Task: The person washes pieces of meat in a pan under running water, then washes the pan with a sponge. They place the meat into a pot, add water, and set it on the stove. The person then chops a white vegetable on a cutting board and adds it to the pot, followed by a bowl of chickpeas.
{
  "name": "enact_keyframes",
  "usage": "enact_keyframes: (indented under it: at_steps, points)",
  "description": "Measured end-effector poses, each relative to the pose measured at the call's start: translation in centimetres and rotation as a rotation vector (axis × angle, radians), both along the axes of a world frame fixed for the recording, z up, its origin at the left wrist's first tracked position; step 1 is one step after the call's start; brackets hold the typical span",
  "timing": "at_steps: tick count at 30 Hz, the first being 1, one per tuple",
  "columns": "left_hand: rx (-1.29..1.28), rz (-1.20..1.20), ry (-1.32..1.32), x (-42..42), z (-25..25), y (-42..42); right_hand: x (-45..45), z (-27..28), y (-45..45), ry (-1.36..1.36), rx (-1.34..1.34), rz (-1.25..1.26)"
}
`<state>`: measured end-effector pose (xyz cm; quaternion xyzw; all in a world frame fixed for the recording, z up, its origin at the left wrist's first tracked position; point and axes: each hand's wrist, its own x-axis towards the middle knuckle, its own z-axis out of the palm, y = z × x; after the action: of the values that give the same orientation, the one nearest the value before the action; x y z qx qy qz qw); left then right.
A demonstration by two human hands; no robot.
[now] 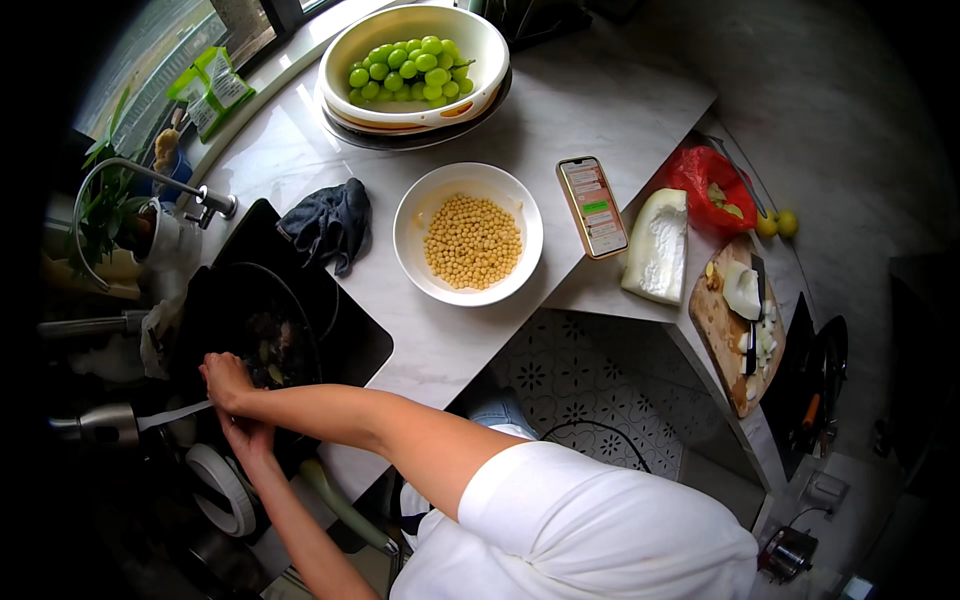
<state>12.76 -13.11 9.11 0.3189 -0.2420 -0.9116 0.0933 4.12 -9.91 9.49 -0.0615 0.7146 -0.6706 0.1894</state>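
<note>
At the left, my right hand [227, 379] is pressed against my left hand [249, 435], under a stream of water [176, 414] from a metal faucet [109, 425]. The fingers overlap, and whether anything is between them cannot be told. Just above the hands, a round dark pan or basin [300, 315] in the dark sink area holds scraps that are hard to make out. A dark grey cloth [330, 221] lies crumpled on the counter beside it. Right of the cloth, a white bowl [529, 232] contains yellow soaked beans, probably soybeans or chickpeas.
Green grapes [412, 71] fill a white colander [491, 45]. A phone [592, 206] lies near the counter edge. Farther right are a large piece of winter melon [656, 247], a red plastic bag [694, 176] and a wooden cutting board [712, 322] with a knife [752, 349]. A green handle [341, 502] juts out below my hands.
</note>
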Motion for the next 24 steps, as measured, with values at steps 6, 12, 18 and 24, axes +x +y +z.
enact_keyframes:
  at_steps: [6,12,18,24]
  points:
    - [-0.048,-0.022,-0.253,0.5,0.3,-1.6,-0.1,-1.5,-1.5,-0.151,-0.068,-0.042]
    - [-0.037,0.104,-0.25,1.5,-0.1,-3.9,0.2,-3.8,-1.6,-0.015,0.041,-0.334]
    - [0.033,0.249,-0.239,0.0,1.2,-2.0,-0.6,-4.5,-0.3,-0.596,-0.071,0.162]
    - [0.063,0.258,-0.219,1.0,-0.9,-3.9,-0.8,-1.6,2.3,-0.3,0.096,0.375]
